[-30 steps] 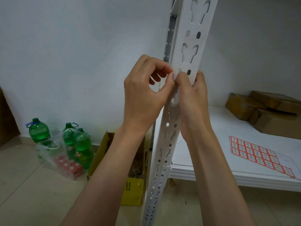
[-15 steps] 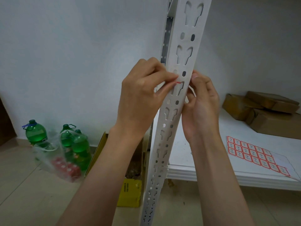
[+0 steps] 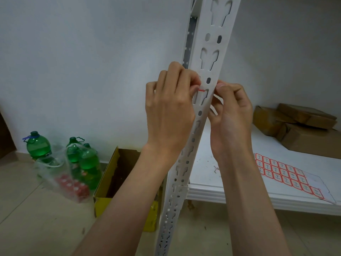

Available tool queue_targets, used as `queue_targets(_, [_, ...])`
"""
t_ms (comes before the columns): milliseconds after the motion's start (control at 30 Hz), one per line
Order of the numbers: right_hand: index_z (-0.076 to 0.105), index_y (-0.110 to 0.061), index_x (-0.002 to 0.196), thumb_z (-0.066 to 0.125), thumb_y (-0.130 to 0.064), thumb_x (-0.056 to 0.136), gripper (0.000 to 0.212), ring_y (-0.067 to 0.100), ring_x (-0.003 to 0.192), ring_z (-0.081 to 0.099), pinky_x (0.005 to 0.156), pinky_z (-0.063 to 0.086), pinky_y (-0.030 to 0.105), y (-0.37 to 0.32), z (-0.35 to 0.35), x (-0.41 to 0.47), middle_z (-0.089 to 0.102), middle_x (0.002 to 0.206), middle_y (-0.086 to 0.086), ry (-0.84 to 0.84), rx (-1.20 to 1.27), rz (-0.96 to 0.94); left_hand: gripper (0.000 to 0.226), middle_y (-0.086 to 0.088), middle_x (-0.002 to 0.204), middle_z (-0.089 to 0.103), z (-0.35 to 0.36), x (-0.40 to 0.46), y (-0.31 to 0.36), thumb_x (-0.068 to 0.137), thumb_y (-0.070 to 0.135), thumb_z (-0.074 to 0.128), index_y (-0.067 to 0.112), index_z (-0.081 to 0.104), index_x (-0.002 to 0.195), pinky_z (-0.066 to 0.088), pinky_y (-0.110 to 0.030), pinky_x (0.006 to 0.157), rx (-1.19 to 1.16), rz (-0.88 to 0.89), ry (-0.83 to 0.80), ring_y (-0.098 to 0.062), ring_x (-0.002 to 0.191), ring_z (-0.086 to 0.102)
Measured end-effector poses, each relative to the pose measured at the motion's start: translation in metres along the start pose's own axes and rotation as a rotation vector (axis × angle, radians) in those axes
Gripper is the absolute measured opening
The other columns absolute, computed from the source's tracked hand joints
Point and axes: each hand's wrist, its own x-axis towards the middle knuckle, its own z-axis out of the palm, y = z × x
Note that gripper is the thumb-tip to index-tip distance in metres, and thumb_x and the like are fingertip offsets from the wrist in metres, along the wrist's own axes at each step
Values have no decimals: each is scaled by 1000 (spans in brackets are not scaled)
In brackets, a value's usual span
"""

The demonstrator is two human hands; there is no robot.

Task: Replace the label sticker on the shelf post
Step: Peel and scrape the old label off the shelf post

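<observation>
Both hands work at the white slotted shelf post point(image 3: 206, 100) in the centre of the frame. The left hand point(image 3: 169, 108) has its fingertips curled and pinched at the post's left edge, on what looks like the label sticker point(image 3: 201, 90). Only a thin red edge of the sticker shows, lying across the top of a keyhole slot, just right of the left fingertips. The right hand point(image 3: 230, 115) sits behind the post's right edge, fingers bent in a pinch; what it grips, if anything, can't be told, as the post hides the contact.

Risks: the sticker is small and thin, so it may tear or curl onto itself if pulled at a sharp angle, and glue residue may stay on the post. It may also stick to the fingers. If it goes on crooked over the slot, it would bridge the hole and wrinkle.

Sticker look: red border, mostly hidden by fingers. The sticker sheet point(image 3: 284, 174) with matching red-bordered labels lies on the white shelf point(image 3: 239, 148) at lower right, well apart from the hands.
</observation>
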Motion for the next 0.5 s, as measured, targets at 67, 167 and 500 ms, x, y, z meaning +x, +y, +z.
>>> queue_targets(67, [59, -7, 92, 59, -7, 98, 6, 19, 89, 71, 81, 60, 27, 1, -1, 2, 74, 96, 8, 39, -147, -106, 21, -7, 98, 60, 3, -3, 2, 99, 21, 46, 10, 63, 94, 25, -20, 79, -26, -66, -18, -19, 86, 57])
queue_targets(167, [62, -19, 89, 63, -5, 94, 15, 12, 90, 69, 84, 59, 26, 2, -2, 2, 70, 90, -3, 79, -371, -346, 20, -4, 96, 53, 2, -5, -7, 99, 16, 41, 7, 59, 93, 27, -14, 75, -159, -211, -13, -13, 83, 48])
queue_targets(500, [72, -19, 94, 77, -21, 86, 9, 6, 107, 54, 87, 57, 25, 23, -4, 5, 60, 113, 7, 102, -752, -806, 12, -11, 98, 61, -8, 5, -22, 95, 12, 57, 2, 64, 96, 39, -8, 77, -324, -241, 38, -10, 85, 53])
